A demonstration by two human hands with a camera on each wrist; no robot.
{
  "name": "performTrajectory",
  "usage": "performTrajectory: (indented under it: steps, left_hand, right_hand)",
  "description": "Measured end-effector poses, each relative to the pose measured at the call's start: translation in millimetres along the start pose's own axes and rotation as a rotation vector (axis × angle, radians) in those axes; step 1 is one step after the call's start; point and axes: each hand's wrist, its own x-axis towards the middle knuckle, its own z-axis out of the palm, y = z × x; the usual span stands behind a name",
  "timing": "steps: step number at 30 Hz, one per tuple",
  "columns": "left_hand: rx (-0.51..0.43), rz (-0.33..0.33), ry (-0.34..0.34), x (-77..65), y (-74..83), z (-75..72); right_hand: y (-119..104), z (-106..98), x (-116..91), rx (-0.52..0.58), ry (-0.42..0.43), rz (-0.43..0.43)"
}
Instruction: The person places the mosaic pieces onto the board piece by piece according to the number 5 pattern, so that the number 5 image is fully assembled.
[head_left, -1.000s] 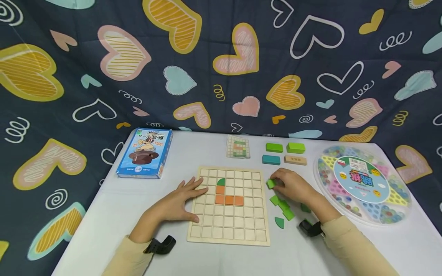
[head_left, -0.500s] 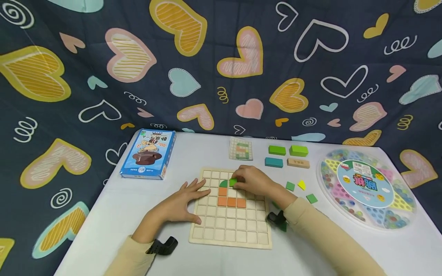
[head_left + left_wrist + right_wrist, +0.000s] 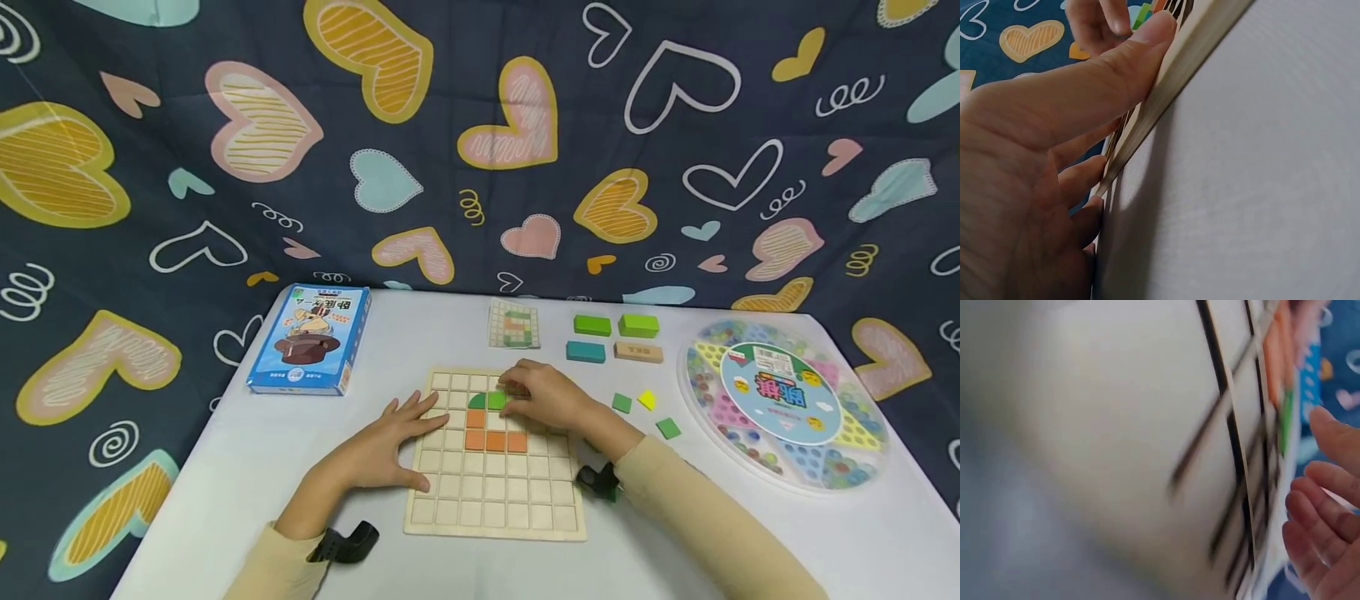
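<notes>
A pale wooden grid board [image 3: 491, 508] lies on the table, holding several orange square tiles [image 3: 495, 441] and a dark green quarter-round tile [image 3: 477, 402]. A light green square tile [image 3: 497, 401] sits in a cell just right of the quarter-round one. Beside that tile is my right hand [image 3: 547, 398], its thumb and fingers parted; in the right wrist view the fingers [image 3: 1319, 515] look loosely bent with nothing between them. My left hand [image 3: 378, 450] rests spread along the board's left edge, and its thumb [image 3: 1110, 81] touches the rim in the left wrist view.
Loose green tiles [image 3: 622, 403] and a yellow one [image 3: 647, 400] lie right of the board, some hidden under my right forearm. Behind stand a pattern card [image 3: 513, 323] and several blocks [image 3: 585, 351]. A blue box [image 3: 307, 342] is left, a round marble game [image 3: 780, 404] right.
My right hand has carried a light green tile leftward from the loose pieces onto the board. The tile now sits in a cell and the fingers have parted from it. My left hand stays put.
</notes>
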Motion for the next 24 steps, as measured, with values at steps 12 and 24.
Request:
performTrajectory:
  steps: [12,24]
  left_hand:
    - [0.003,-0.018,0.008,-3.6,-0.2,-2.2]
    - [-0.023,0.018,0.022,-1.3,-2.3,4.5]
  right_hand:
    - [76,-39,-99,-0.052,0.153,0.292]
    - [30,-26,-51,-0.006,0.101,0.108]
